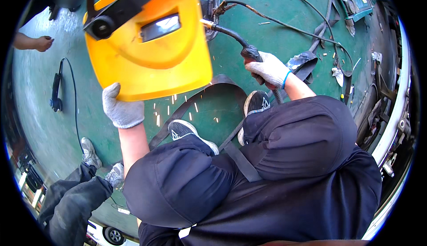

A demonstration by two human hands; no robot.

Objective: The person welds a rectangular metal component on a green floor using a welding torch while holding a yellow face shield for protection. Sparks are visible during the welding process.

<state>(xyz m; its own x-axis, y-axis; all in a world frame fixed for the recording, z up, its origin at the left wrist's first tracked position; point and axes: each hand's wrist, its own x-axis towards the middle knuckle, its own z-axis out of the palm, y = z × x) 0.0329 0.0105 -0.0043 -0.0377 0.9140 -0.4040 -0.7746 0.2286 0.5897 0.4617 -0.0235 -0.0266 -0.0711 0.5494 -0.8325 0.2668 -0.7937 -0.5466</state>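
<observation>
My left hand (122, 105), in a grey knit glove, grips the lower edge of a yellow welding mask (147, 68). The mask is raised in front of me, with its dark viewing window and black headband on the side I see. My right hand (267, 69), gloved too, is wrapped round the handle of a welding torch (251, 52). The torch's curved black neck points left and its tip reaches the mask's right edge. Bright sparks fall below the mask. Behind it, partly hidden, is a dark metal part (210, 1).
Cables (289, 22) and a dark strap (178, 112) lie across the green floor (267, 32). A green tool case-like device (356, 2) is at the far right. Another person's legs (80, 197) are at left, another hand (43, 44) beyond. A corded power tool (56, 92) lies there.
</observation>
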